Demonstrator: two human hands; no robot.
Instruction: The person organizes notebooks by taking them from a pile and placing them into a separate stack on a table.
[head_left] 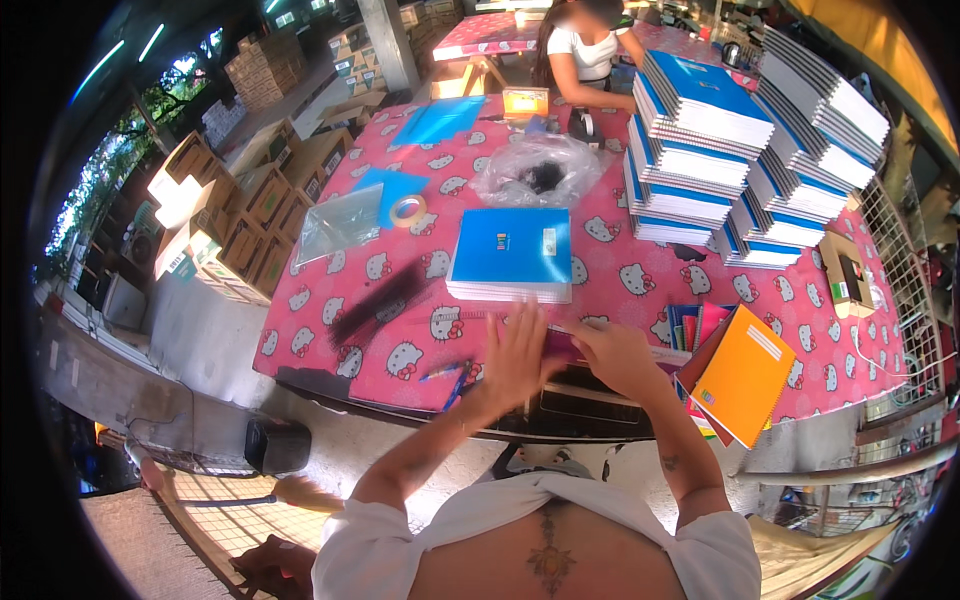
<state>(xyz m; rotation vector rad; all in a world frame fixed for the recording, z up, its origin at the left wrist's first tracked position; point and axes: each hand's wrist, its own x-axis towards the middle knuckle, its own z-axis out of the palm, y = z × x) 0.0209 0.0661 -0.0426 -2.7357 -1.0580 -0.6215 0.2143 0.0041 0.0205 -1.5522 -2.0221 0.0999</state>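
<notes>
At the near edge of the table, my left hand (514, 352) lies with its fingers stretched out and apart, over a dark purple flat piece (562, 346). My right hand (618, 355) is beside it, fingers bent and pressed together at that piece's right part. Most of the piece is hidden, and what the right fingers grip cannot be made out. Just below both hands sits a black box-like object (588, 402). Beyond them lies a small stack of blue-covered notebooks (512, 250). A thin wire spiral (455, 314) lies left of my left hand.
Tall stacks of blue notebooks (690, 150) stand at the right. Orange (745, 375) and other coloured notebooks lie near my right forearm. A tape roll (408, 211), clear plastic bag (540, 172) and pens (456, 385) are on the pink tablecloth. Another person (590, 55) sits at the far side.
</notes>
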